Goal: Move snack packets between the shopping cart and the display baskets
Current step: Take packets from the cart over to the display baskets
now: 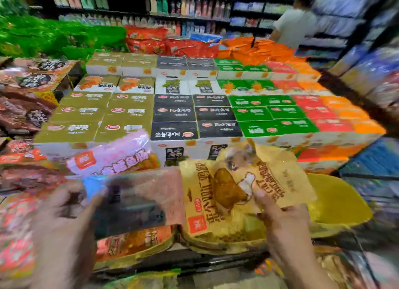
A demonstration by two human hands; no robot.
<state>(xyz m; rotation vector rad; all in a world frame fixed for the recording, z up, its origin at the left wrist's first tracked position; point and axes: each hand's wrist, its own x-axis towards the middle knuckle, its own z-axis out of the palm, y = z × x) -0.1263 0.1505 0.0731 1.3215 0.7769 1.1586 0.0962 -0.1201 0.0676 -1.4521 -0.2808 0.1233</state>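
My right hand grips yellow snack packets printed with a chicken leg, thumb on top, held low at centre right. My left hand, blurred by motion, holds a pink and dark packet at lower left. A pink packet with an orange logo lies just beyond it. An orange packet sits under both held packets. The yellow rim of a basket or cart shows to the right of my right hand; its inside is hidden.
A big display of stacked cartons in olive, black, green, red and orange fills the middle. Brown snack packets pile at the left. Green, red and orange bags lie behind. A person in a white shirt stands by the far shelves.
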